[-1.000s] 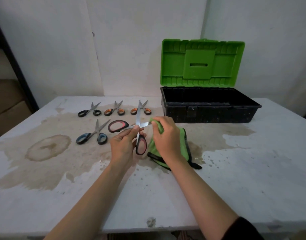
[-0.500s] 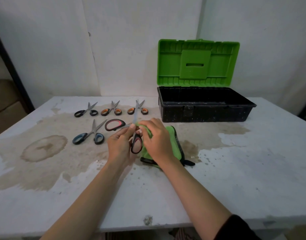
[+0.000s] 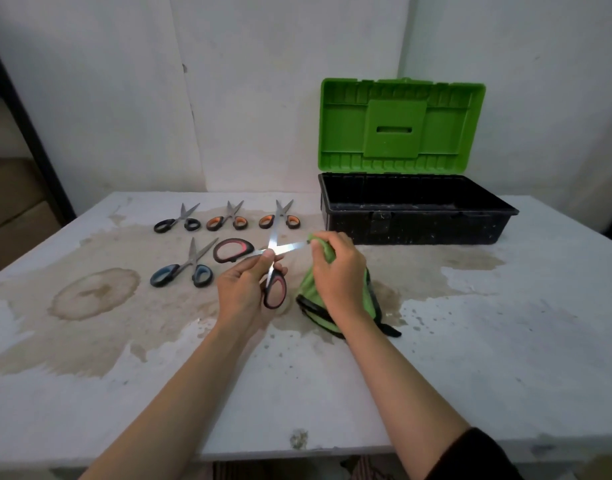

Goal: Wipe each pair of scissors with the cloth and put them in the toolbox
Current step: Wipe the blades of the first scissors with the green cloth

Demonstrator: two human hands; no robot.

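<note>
Wiping step. Left hand [image 3: 244, 289] pinches open red scissors [image 3: 281, 249] at pivot, above table [image 3: 470, 341]; right hand [image 3: 339, 275] grips cloth [image 3: 311, 284] around one blade tip. Next, likely: wipe other blade, close, carry to open toolbox [image 3: 415, 223].

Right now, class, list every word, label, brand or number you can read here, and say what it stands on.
None: no readable text in this view.
The toolbox, its green lid, the cloth and the red-handled scissors show no words, numbers or labels.
</note>
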